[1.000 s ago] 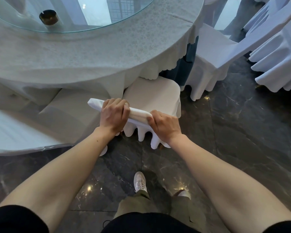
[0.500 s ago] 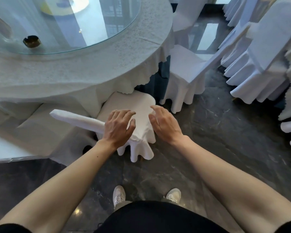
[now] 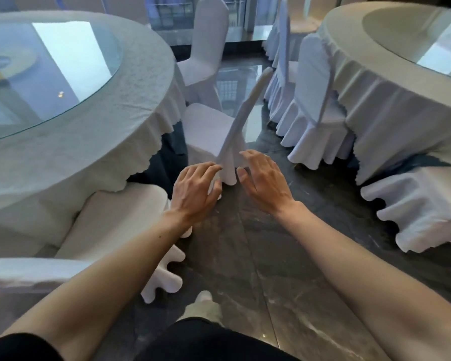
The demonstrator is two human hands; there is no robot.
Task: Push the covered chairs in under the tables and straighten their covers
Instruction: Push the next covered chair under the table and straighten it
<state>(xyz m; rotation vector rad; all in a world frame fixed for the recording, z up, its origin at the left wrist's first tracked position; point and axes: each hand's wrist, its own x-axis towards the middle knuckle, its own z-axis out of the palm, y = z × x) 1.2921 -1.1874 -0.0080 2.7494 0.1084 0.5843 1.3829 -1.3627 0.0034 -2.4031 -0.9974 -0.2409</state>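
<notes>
A white-covered chair (image 3: 206, 128) stands ahead at the edge of the left round table (image 3: 130, 105), its seat partly out from under the cloth and its thin back (image 3: 248, 105) seen edge-on. My left hand (image 3: 195, 190) and my right hand (image 3: 264, 178) are held out in front of me with fingers spread, either side of the foot of that chair's back; neither holds anything. A second covered chair (image 3: 120, 217) sits at lower left, pushed in under the same table's white cloth.
A second round table (image 3: 401, 82) with a white cloth and glass top stands at right, with covered chairs (image 3: 315, 113) pushed in around it and another (image 3: 422, 204) at far right. One more covered chair (image 3: 206, 48) stands behind. Dark marble floor (image 3: 258, 243) runs between the tables.
Both hands let go of the back of the pushed-in chair and opened. The view turned right and up, bringing the neighbouring chair and the second table into sight.
</notes>
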